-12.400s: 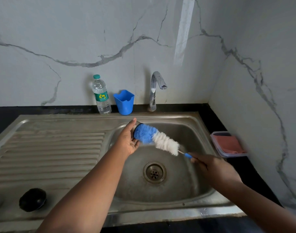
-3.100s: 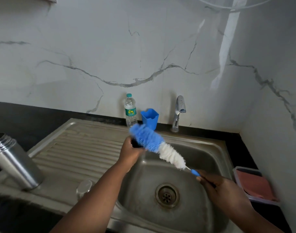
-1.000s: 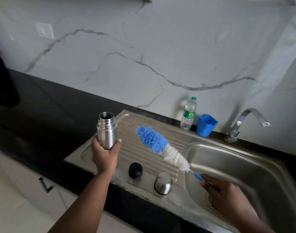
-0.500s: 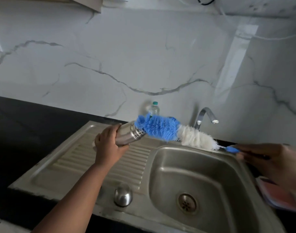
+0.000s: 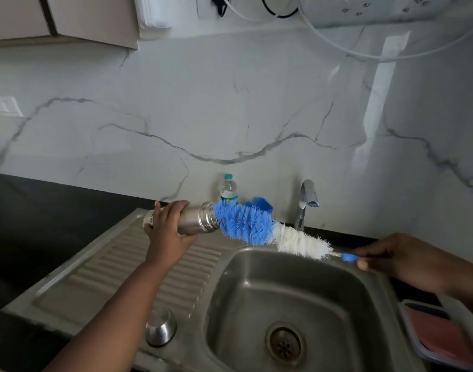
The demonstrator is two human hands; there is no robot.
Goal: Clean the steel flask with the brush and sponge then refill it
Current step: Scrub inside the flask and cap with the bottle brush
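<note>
**Brush tip at flask mouth**

Left hand wrapped around steel flask, held sideways over the draining board of the sink, mouth pointing right. Steel cap upside down on the board near the front edge. Blue-and-white bottle brush just at the flask mouth, blue bristles touching the rim. Water bottle and tap against the back wall. Right hand pinching the brush's blue handle above the basin. Container with pink sponge at far right.

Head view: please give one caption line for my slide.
Left hand holds steel flask sideways; right hand feeds brush in.
</note>
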